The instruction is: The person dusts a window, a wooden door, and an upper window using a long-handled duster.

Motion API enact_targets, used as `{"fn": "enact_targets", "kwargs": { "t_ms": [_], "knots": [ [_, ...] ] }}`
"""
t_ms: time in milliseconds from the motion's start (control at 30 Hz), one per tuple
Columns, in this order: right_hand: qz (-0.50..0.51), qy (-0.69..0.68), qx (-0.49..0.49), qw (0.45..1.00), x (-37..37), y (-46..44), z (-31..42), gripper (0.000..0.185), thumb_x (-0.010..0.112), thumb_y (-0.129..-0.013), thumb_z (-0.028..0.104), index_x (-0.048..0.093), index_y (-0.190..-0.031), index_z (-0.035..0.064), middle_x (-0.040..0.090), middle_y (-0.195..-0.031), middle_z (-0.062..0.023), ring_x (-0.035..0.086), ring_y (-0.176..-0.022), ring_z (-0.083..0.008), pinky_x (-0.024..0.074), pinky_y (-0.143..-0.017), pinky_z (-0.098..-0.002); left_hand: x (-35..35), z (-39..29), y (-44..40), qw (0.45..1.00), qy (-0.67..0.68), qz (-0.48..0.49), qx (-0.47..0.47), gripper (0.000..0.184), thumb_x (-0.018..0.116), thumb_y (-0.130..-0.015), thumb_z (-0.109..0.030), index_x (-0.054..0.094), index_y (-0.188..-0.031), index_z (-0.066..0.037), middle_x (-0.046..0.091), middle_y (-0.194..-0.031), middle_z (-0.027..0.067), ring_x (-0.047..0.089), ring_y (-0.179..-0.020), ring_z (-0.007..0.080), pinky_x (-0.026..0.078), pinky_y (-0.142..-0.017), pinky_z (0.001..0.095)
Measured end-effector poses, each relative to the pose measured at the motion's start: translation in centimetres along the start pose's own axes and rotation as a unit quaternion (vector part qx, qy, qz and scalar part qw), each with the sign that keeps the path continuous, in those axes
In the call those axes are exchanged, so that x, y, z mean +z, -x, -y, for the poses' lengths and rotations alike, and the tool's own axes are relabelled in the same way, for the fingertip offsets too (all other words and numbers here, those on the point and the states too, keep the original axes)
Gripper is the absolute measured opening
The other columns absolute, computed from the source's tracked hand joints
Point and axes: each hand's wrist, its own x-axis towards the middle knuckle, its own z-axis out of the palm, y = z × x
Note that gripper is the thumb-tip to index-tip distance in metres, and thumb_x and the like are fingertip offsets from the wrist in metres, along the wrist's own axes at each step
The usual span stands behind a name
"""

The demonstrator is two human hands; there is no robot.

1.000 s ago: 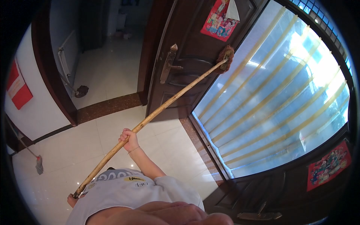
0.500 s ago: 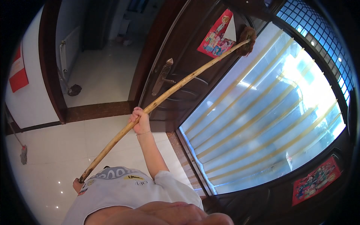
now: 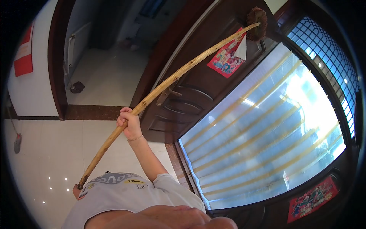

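Observation:
A long-handled duster with a rough, slightly bent wooden pole [image 3: 179, 72] runs diagonally up across the view. Its bushy brown head [image 3: 257, 24] is against or just in front of the upper part of the dark brown door [image 3: 190, 103], above a red picture poster [image 3: 228, 57] with one corner folded over. My right hand [image 3: 130, 123] is closed around the middle of the pole, in front of my body. Down by my shirt, my left hand [image 3: 77, 191] holds the pole's lower end, its fingers partly hidden.
Right of the door, a doorway is covered by a translucent striped curtain [image 3: 259, 133]. Another poster [image 3: 313, 198] is on the lower right panel. A mop [image 3: 17, 144] rests on the tiled floor at left; a dark mop head [image 3: 77, 87] lies beyond the inner doorway.
The duster's head has moved from beside the poster's folded corner to above the poster. My right hand has shifted left and slightly up in view. The camera view has also shifted.

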Motion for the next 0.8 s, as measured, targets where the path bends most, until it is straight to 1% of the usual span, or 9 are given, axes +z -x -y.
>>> {"fn": "enact_targets", "kwargs": {
  "t_ms": [167, 467, 500, 533, 600, 633, 733, 767, 800],
  "knots": [
    [0.016, 0.023, 0.017, 0.999, 2.9, 0.5, -3.4, 0.013, 0.050, -0.074, -0.001, 0.047, -0.085, 0.0055, 0.039, -0.058, -0.0022, 0.041, -0.047, -0.0143, 0.0379, -0.051, -0.0314, -1.6, 2.0, 0.0, 1.000, 0.009, -0.006, -0.002, 0.019, 0.063, -0.064, -0.013, 0.053, -0.069, 0.003, 0.054, -0.059, 0.0193, 0.056, -0.056, 0.0327, 0.043, -0.054, 0.0399],
    [0.028, 0.034, 0.016, 0.999, 8.3, 0.0, -8.1, 0.012, 0.051, -0.077, 0.002, 0.048, -0.089, 0.0047, 0.041, -0.060, -0.0023, 0.043, -0.049, -0.0140, 0.0401, -0.052, -0.0312, -5.5, 12.1, -2.9, 0.999, -0.038, -0.015, 0.008, 0.016, 0.060, -0.067, -0.011, 0.052, -0.066, 0.003, 0.052, -0.057, 0.0188, 0.053, -0.052, 0.0311, 0.042, -0.053, 0.0398],
    [0.029, 0.037, 0.012, 0.999, 9.2, -0.1, -8.6, 0.013, 0.052, -0.078, 0.004, 0.048, -0.091, 0.0043, 0.042, -0.061, -0.0024, 0.044, -0.050, -0.0140, 0.0411, -0.052, -0.0313, -5.6, 14.9, -4.3, 0.997, -0.053, 0.006, -0.050, 0.014, 0.057, -0.068, -0.009, 0.051, -0.065, 0.004, 0.051, -0.056, 0.0184, 0.051, -0.050, 0.0302, 0.041, -0.052, 0.0395],
    [0.028, 0.034, 0.012, 0.999, 10.1, -0.2, -9.0, 0.013, 0.052, -0.078, 0.004, 0.048, -0.091, 0.0043, 0.042, -0.061, -0.0024, 0.044, -0.050, -0.0140, 0.0411, -0.052, -0.0313, -6.6, 15.6, -5.0, 0.997, -0.056, 0.006, -0.049, 0.014, 0.057, -0.068, -0.009, 0.051, -0.065, 0.004, 0.051, -0.056, 0.0184, 0.051, -0.050, 0.0302, 0.041, -0.052, 0.0395],
    [0.043, 0.029, 0.010, 0.999, 11.8, -0.4, -10.0, 0.017, 0.053, -0.082, 0.008, 0.048, -0.097, 0.0035, 0.043, -0.064, -0.0029, 0.046, -0.054, -0.0143, 0.0429, -0.054, -0.0323, -9.9, 16.2, -6.2, 0.991, -0.007, 0.075, -0.113, 0.012, 0.054, -0.069, -0.007, 0.051, -0.065, 0.004, 0.050, -0.054, 0.0180, 0.048, -0.048, 0.0282, 0.040, -0.050, 0.0383],
    [0.037, 0.006, 0.006, 0.999, 12.5, -0.5, -10.7, 0.020, 0.054, -0.083, 0.008, 0.046, -0.101, 0.0034, 0.045, -0.064, -0.0023, 0.047, -0.052, -0.0131, 0.0436, -0.049, -0.0306, -11.5, 15.9, -6.1, 0.998, -0.019, 0.046, -0.033, 0.011, 0.054, -0.069, -0.006, 0.051, -0.066, 0.005, 0.050, -0.054, 0.0183, 0.049, -0.049, 0.0275, 0.040, -0.050, 0.0371],
    [0.026, -0.030, 0.008, 0.999, 13.8, -0.6, -12.4, 0.022, 0.053, -0.084, 0.009, 0.045, -0.103, 0.0038, 0.045, -0.066, -0.0019, 0.047, -0.055, -0.0125, 0.0455, -0.051, -0.0308, -14.4, 17.2, -6.5, 1.000, -0.022, -0.009, -0.010, 0.011, 0.054, -0.069, -0.005, 0.052, -0.067, 0.005, 0.049, -0.054, 0.0182, 0.049, -0.049, 0.0270, 0.040, -0.050, 0.0368],
    [0.026, -0.032, 0.010, 0.999, 14.2, -0.6, -12.8, 0.022, 0.053, -0.084, 0.009, 0.045, -0.103, 0.0038, 0.045, -0.066, -0.0019, 0.047, -0.055, -0.0125, 0.0455, -0.051, -0.0308, -15.3, 18.6, -6.7, 0.999, -0.030, 0.004, -0.017, 0.011, 0.054, -0.069, -0.006, 0.052, -0.068, 0.005, 0.051, -0.057, 0.0193, 0.050, -0.052, 0.0306, 0.041, -0.053, 0.0378],
    [0.008, -0.038, -0.009, 0.999, 14.4, -0.5, -12.9, 0.024, 0.052, -0.084, 0.011, 0.044, -0.105, 0.0039, 0.044, -0.066, -0.0019, 0.047, -0.055, -0.0129, 0.0461, -0.052, -0.0314, -16.0, 19.1, -6.6, 0.999, -0.032, 0.003, -0.019, 0.011, 0.054, -0.069, -0.006, 0.052, -0.068, 0.005, 0.051, -0.057, 0.0193, 0.050, -0.052, 0.0306, 0.041, -0.053, 0.0378]
  ]
}}
